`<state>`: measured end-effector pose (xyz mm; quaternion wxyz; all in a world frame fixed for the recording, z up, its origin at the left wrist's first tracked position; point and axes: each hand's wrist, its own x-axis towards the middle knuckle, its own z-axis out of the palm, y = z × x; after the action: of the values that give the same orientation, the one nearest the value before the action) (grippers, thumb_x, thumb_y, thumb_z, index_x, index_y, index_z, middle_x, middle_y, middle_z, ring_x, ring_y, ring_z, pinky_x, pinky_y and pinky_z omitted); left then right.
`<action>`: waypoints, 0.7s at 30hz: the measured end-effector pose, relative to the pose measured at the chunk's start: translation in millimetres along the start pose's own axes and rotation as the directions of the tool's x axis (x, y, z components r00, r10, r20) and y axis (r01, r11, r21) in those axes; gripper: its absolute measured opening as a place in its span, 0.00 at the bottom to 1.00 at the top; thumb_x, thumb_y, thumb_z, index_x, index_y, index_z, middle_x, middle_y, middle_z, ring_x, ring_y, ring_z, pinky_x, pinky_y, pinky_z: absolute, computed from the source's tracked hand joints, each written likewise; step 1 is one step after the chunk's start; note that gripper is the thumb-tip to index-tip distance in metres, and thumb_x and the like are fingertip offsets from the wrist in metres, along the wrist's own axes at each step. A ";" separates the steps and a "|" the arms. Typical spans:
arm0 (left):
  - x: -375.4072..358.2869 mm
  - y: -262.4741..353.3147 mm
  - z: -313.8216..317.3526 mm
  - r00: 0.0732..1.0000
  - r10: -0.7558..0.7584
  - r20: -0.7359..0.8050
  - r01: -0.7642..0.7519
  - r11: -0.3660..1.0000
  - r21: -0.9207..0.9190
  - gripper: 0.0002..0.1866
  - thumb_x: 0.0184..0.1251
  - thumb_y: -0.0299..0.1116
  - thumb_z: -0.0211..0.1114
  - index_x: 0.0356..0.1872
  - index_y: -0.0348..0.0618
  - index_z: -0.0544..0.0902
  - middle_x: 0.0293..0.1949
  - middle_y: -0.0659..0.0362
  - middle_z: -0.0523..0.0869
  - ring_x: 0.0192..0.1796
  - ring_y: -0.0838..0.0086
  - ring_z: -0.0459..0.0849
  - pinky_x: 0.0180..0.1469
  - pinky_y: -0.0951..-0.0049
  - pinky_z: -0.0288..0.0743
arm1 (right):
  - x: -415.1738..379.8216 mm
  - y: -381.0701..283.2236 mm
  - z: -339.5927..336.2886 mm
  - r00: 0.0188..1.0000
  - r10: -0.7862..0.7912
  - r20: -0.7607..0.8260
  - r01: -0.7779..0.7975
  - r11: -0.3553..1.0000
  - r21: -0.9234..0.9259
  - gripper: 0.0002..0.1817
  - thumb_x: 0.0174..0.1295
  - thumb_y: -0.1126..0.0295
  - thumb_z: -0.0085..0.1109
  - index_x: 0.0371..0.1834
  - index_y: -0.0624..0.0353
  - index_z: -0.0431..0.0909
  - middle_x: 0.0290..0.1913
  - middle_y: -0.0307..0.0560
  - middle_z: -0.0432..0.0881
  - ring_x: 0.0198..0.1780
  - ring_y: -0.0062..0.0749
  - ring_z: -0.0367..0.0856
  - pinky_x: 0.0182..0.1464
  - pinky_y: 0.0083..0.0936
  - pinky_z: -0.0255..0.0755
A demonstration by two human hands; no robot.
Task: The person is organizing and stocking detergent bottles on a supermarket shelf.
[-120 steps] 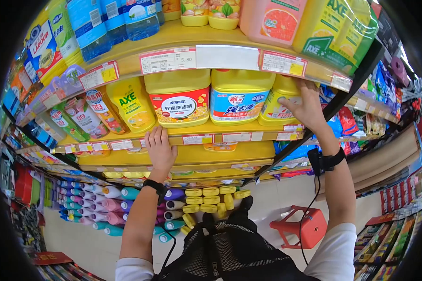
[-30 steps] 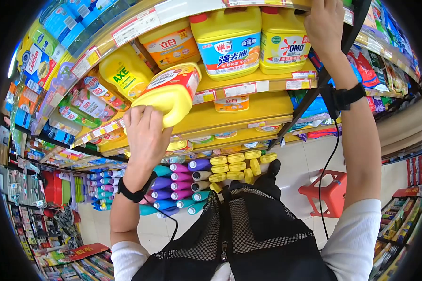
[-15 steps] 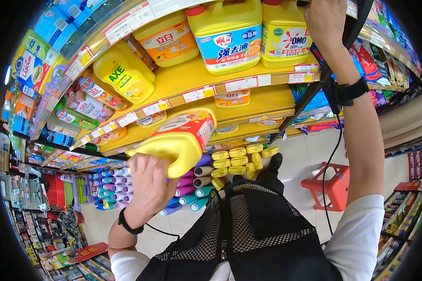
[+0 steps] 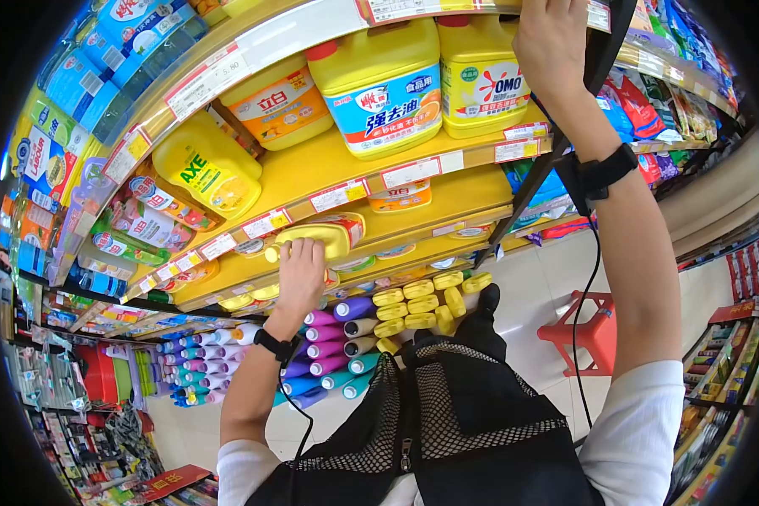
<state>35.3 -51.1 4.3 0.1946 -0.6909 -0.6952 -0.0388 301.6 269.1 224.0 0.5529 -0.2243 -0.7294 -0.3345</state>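
Note:
My left hand (image 4: pixel 302 271) grips a yellow detergent jug with a red label (image 4: pixel 326 234), lying on its side in the lower yellow shelf (image 4: pixel 413 211). My right hand (image 4: pixel 552 38) is raised high and rests on the front edge of the upper shelf (image 4: pixel 447 7), above a yellow OMO jug (image 4: pixel 481 80). Beside the OMO jug stands a yellow jug with a blue label (image 4: pixel 378 93), then an orange-labelled jug (image 4: pixel 280 105) and a yellow AXE jug (image 4: pixel 207 164). A gap on the middle shelf (image 4: pixel 312 164) lies in front of them.
Rows of purple, teal and yellow bottles (image 4: pixel 354 325) fill the bottom shelf by my legs. A red plastic stool (image 4: pixel 589 329) stands on the tiled floor to the right. Packed shelves line the left and right sides of the aisle. A black mesh bag (image 4: pixel 447 430) hangs at my chest.
My left hand has carried the red-labelled jug from the middle shelf down and forward, into the lower shelf. My right hand stays on the upper shelf edge.

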 end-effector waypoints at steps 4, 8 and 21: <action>19.5 -7.7 9.3 0.998 -0.069 -0.004 0.069 0.998 0.001 0.20 0.51 0.26 0.63 0.49 0.37 0.75 0.43 0.51 0.77 0.52 0.57 0.74 0.60 0.55 0.65 | -4.6 -7.2 20.4 0.970 0.184 -0.161 -0.074 0.847 0.526 0.33 0.53 0.79 0.57 0.67 0.69 0.65 0.64 0.61 0.66 0.64 0.60 0.65 0.68 0.48 0.61; 30.1 -10.2 23.8 0.998 -0.058 0.000 0.058 0.998 -0.009 0.21 0.52 0.26 0.63 0.50 0.37 0.75 0.43 0.51 0.77 0.53 0.57 0.74 0.60 0.58 0.65 | -7.6 3.0 15.9 0.999 -0.003 -0.041 0.000 0.998 -0.069 0.35 0.50 0.81 0.57 0.67 0.69 0.65 0.65 0.60 0.66 0.65 0.61 0.64 0.68 0.49 0.60; 70.0 -22.2 75.2 0.974 -0.224 -0.030 0.218 0.966 -0.137 0.20 0.64 0.37 0.68 0.55 0.41 0.79 0.46 0.46 0.84 0.51 0.49 0.82 0.54 0.53 0.75 | -7.1 1.5 21.6 0.995 -0.015 -0.096 0.010 0.999 -0.051 0.37 0.43 0.86 0.52 0.66 0.70 0.64 0.64 0.63 0.66 0.64 0.62 0.65 0.67 0.52 0.60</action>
<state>-0.6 38.4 -37.6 0.1582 -0.6195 -0.7592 -0.1220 290.5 286.2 214.0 0.5794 -0.2172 -0.6947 -0.3669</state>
